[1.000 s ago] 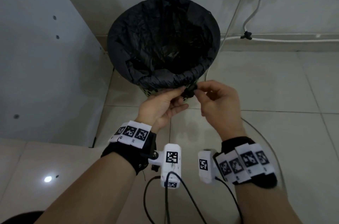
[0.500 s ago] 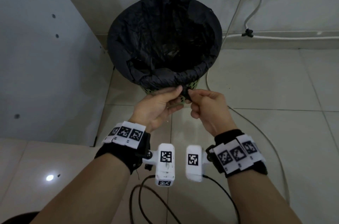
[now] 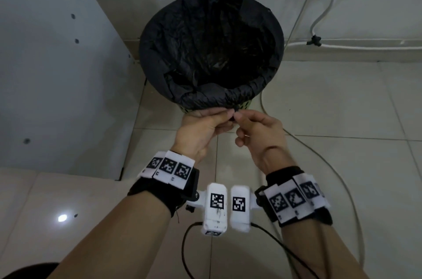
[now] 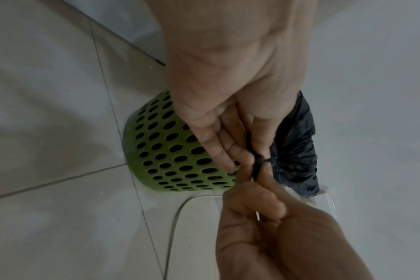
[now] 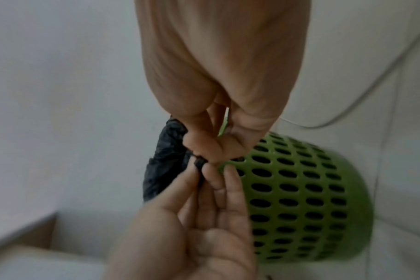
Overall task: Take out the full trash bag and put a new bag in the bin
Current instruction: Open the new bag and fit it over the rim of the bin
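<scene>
A green perforated bin (image 3: 246,105) (image 4: 170,151) (image 5: 300,199) stands on the tiled floor, lined with a black trash bag (image 3: 212,50) folded over its rim. At the near rim the bag's slack is gathered into a small twisted knot (image 4: 259,163) (image 5: 199,163). My left hand (image 3: 205,127) (image 4: 242,155) pinches this knot from the left. My right hand (image 3: 253,127) (image 5: 204,151) pinches its tail from the right, other fingers curled. What lies deep inside the bag is dark and unclear.
A white cabinet panel (image 3: 57,73) stands close on the bin's left. A white wall with a cable (image 3: 342,44) along its base is behind. A grey cord (image 3: 319,159) trails over the floor right of the bin. Black wrist-camera cables (image 3: 187,251) hang below my arms.
Both hands have drawn slightly nearer together and toward me at the bin's near rim, still pinching the bag's knot. The bin has not moved.
</scene>
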Tool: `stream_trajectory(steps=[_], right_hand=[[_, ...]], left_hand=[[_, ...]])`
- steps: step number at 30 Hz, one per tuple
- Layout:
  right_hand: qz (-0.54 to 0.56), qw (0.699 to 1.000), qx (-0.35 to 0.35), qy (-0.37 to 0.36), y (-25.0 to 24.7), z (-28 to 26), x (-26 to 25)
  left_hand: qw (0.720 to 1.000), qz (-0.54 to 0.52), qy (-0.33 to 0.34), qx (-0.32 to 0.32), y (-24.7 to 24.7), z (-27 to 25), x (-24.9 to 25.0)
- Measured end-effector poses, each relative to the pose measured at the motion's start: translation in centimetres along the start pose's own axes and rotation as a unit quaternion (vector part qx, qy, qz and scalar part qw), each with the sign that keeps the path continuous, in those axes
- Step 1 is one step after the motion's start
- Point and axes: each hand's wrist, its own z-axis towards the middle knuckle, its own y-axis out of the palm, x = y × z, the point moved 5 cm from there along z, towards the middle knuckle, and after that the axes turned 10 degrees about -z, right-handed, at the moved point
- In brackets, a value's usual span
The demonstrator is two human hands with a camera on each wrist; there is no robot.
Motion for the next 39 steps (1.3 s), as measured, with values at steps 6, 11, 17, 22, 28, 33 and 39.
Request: stream_trajectory(steps=[6,11,17,22,28,33,39], right_hand=[[0.164,0.972,-0.017,0.167,0.4,1.6,0.1],[0.140,0.962,-0.083,0.220,0.9,1.2,0.4],[0.113,0.968,-0.163,0.152,0.4,-0.2,-0.5],[0.096,0.978,-0.114,0.146,0.6,0.4,0.3],[0.087,0.949,-0.132,0.271,0.0,0.8,0.4],[-0.088,0.993,0.002,0.080,-1.6,0.9,-0.7],[-0.102,0.993,-0.025,-0.053,-1.0,-0.2,-1.6]], left_hand=[[0.998,-0.014,0.036,-0.054,-0.6,-0.6,-0.4],[0.998,-0.035,0.026,-0.044,-0.1,-0.6,-0.7],[0.999,0.028,0.013,-0.041,0.9,-0.5,-0.3],[0.998,0.056,0.010,0.002,1.0,-0.2,-0.7],[0.997,0.050,-0.030,-0.041,1.1,-0.4,-0.9],[1.000,0.021,-0.007,-0.006,1.6,-0.3,-0.4],[0.999,-0.022,-0.034,0.012,1.2,-0.3,-0.2]])
